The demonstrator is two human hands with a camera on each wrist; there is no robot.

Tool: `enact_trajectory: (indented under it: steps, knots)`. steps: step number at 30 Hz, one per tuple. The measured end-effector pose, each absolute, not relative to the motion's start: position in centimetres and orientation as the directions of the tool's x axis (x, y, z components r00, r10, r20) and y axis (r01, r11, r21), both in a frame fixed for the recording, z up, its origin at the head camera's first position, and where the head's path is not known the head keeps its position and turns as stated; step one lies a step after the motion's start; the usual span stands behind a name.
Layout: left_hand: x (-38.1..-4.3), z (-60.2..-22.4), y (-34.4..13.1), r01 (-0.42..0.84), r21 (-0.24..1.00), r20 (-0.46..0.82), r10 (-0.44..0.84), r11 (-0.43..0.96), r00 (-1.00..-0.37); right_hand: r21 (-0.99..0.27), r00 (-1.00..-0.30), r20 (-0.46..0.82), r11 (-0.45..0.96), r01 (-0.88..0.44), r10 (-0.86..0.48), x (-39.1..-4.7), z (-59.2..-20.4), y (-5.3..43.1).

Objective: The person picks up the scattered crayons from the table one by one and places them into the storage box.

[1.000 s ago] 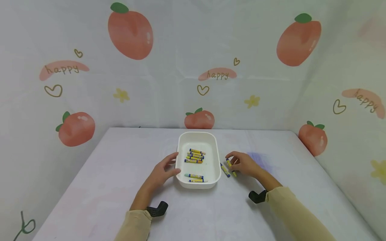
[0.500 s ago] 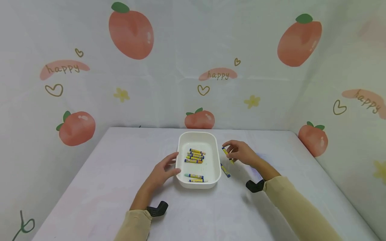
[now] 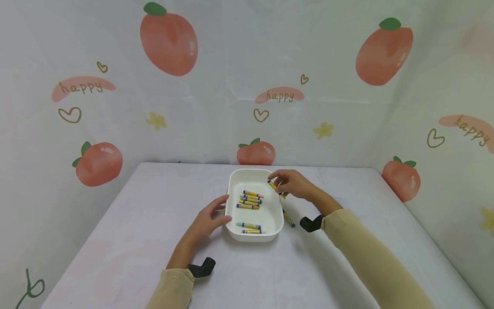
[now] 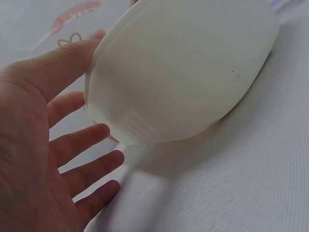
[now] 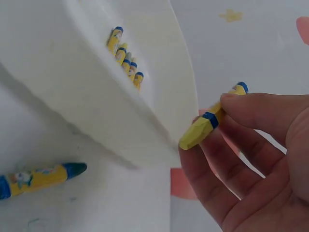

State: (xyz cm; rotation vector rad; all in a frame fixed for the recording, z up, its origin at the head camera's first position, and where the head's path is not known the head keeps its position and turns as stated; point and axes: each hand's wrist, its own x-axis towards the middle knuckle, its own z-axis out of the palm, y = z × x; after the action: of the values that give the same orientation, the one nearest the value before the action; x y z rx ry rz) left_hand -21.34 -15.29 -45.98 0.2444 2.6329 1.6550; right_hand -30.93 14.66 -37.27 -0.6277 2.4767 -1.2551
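My right hand pinches a yellow-green crayon between thumb and fingers, over the right rim of a white tray. Its paper wrapper is yellow with blue bands. My left hand rests against the tray's left side; in the left wrist view the thumb is at the rim and the other fingers are spread. Inside the tray lie a row of several crayons near the middle and two more, a pale green one and one below it, near the front.
A dark green crayon lies on the white-covered table, close beside the tray's right wall. A fruit-printed white cloth hangs behind the table. Black wrist-worn devices sit at both wrists.
My right hand has lifted the yellow-green crayon off the table and carried it left and away from me to the tray's right rim. The left hand and tray have stayed put.
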Motion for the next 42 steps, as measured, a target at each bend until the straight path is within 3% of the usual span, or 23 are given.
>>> enact_trajectory:
  steps: [24, 34, 42]
  knots:
    - [-21.6, -46.1, -15.5, 0.152, 0.895, 0.087, 0.170, 0.419, -0.982, -0.740, -0.725, -0.236, 0.603, -0.298, -0.647, -31.4, -38.4, 8.7]
    - [-21.6, -46.2, -15.5, 0.166, 0.894, 0.101, 0.172, 0.417, -0.980, -0.717, -0.719, -0.244, 0.620, -0.318, -0.651, -31.2, -39.0, 8.2]
    - [-21.7, -46.2, -15.5, 0.161, 0.896, 0.096, 0.173, 0.415, -0.980, -0.740, -0.761, -0.127, 0.571, -0.355, -0.637, -31.4, -38.8, 8.7]
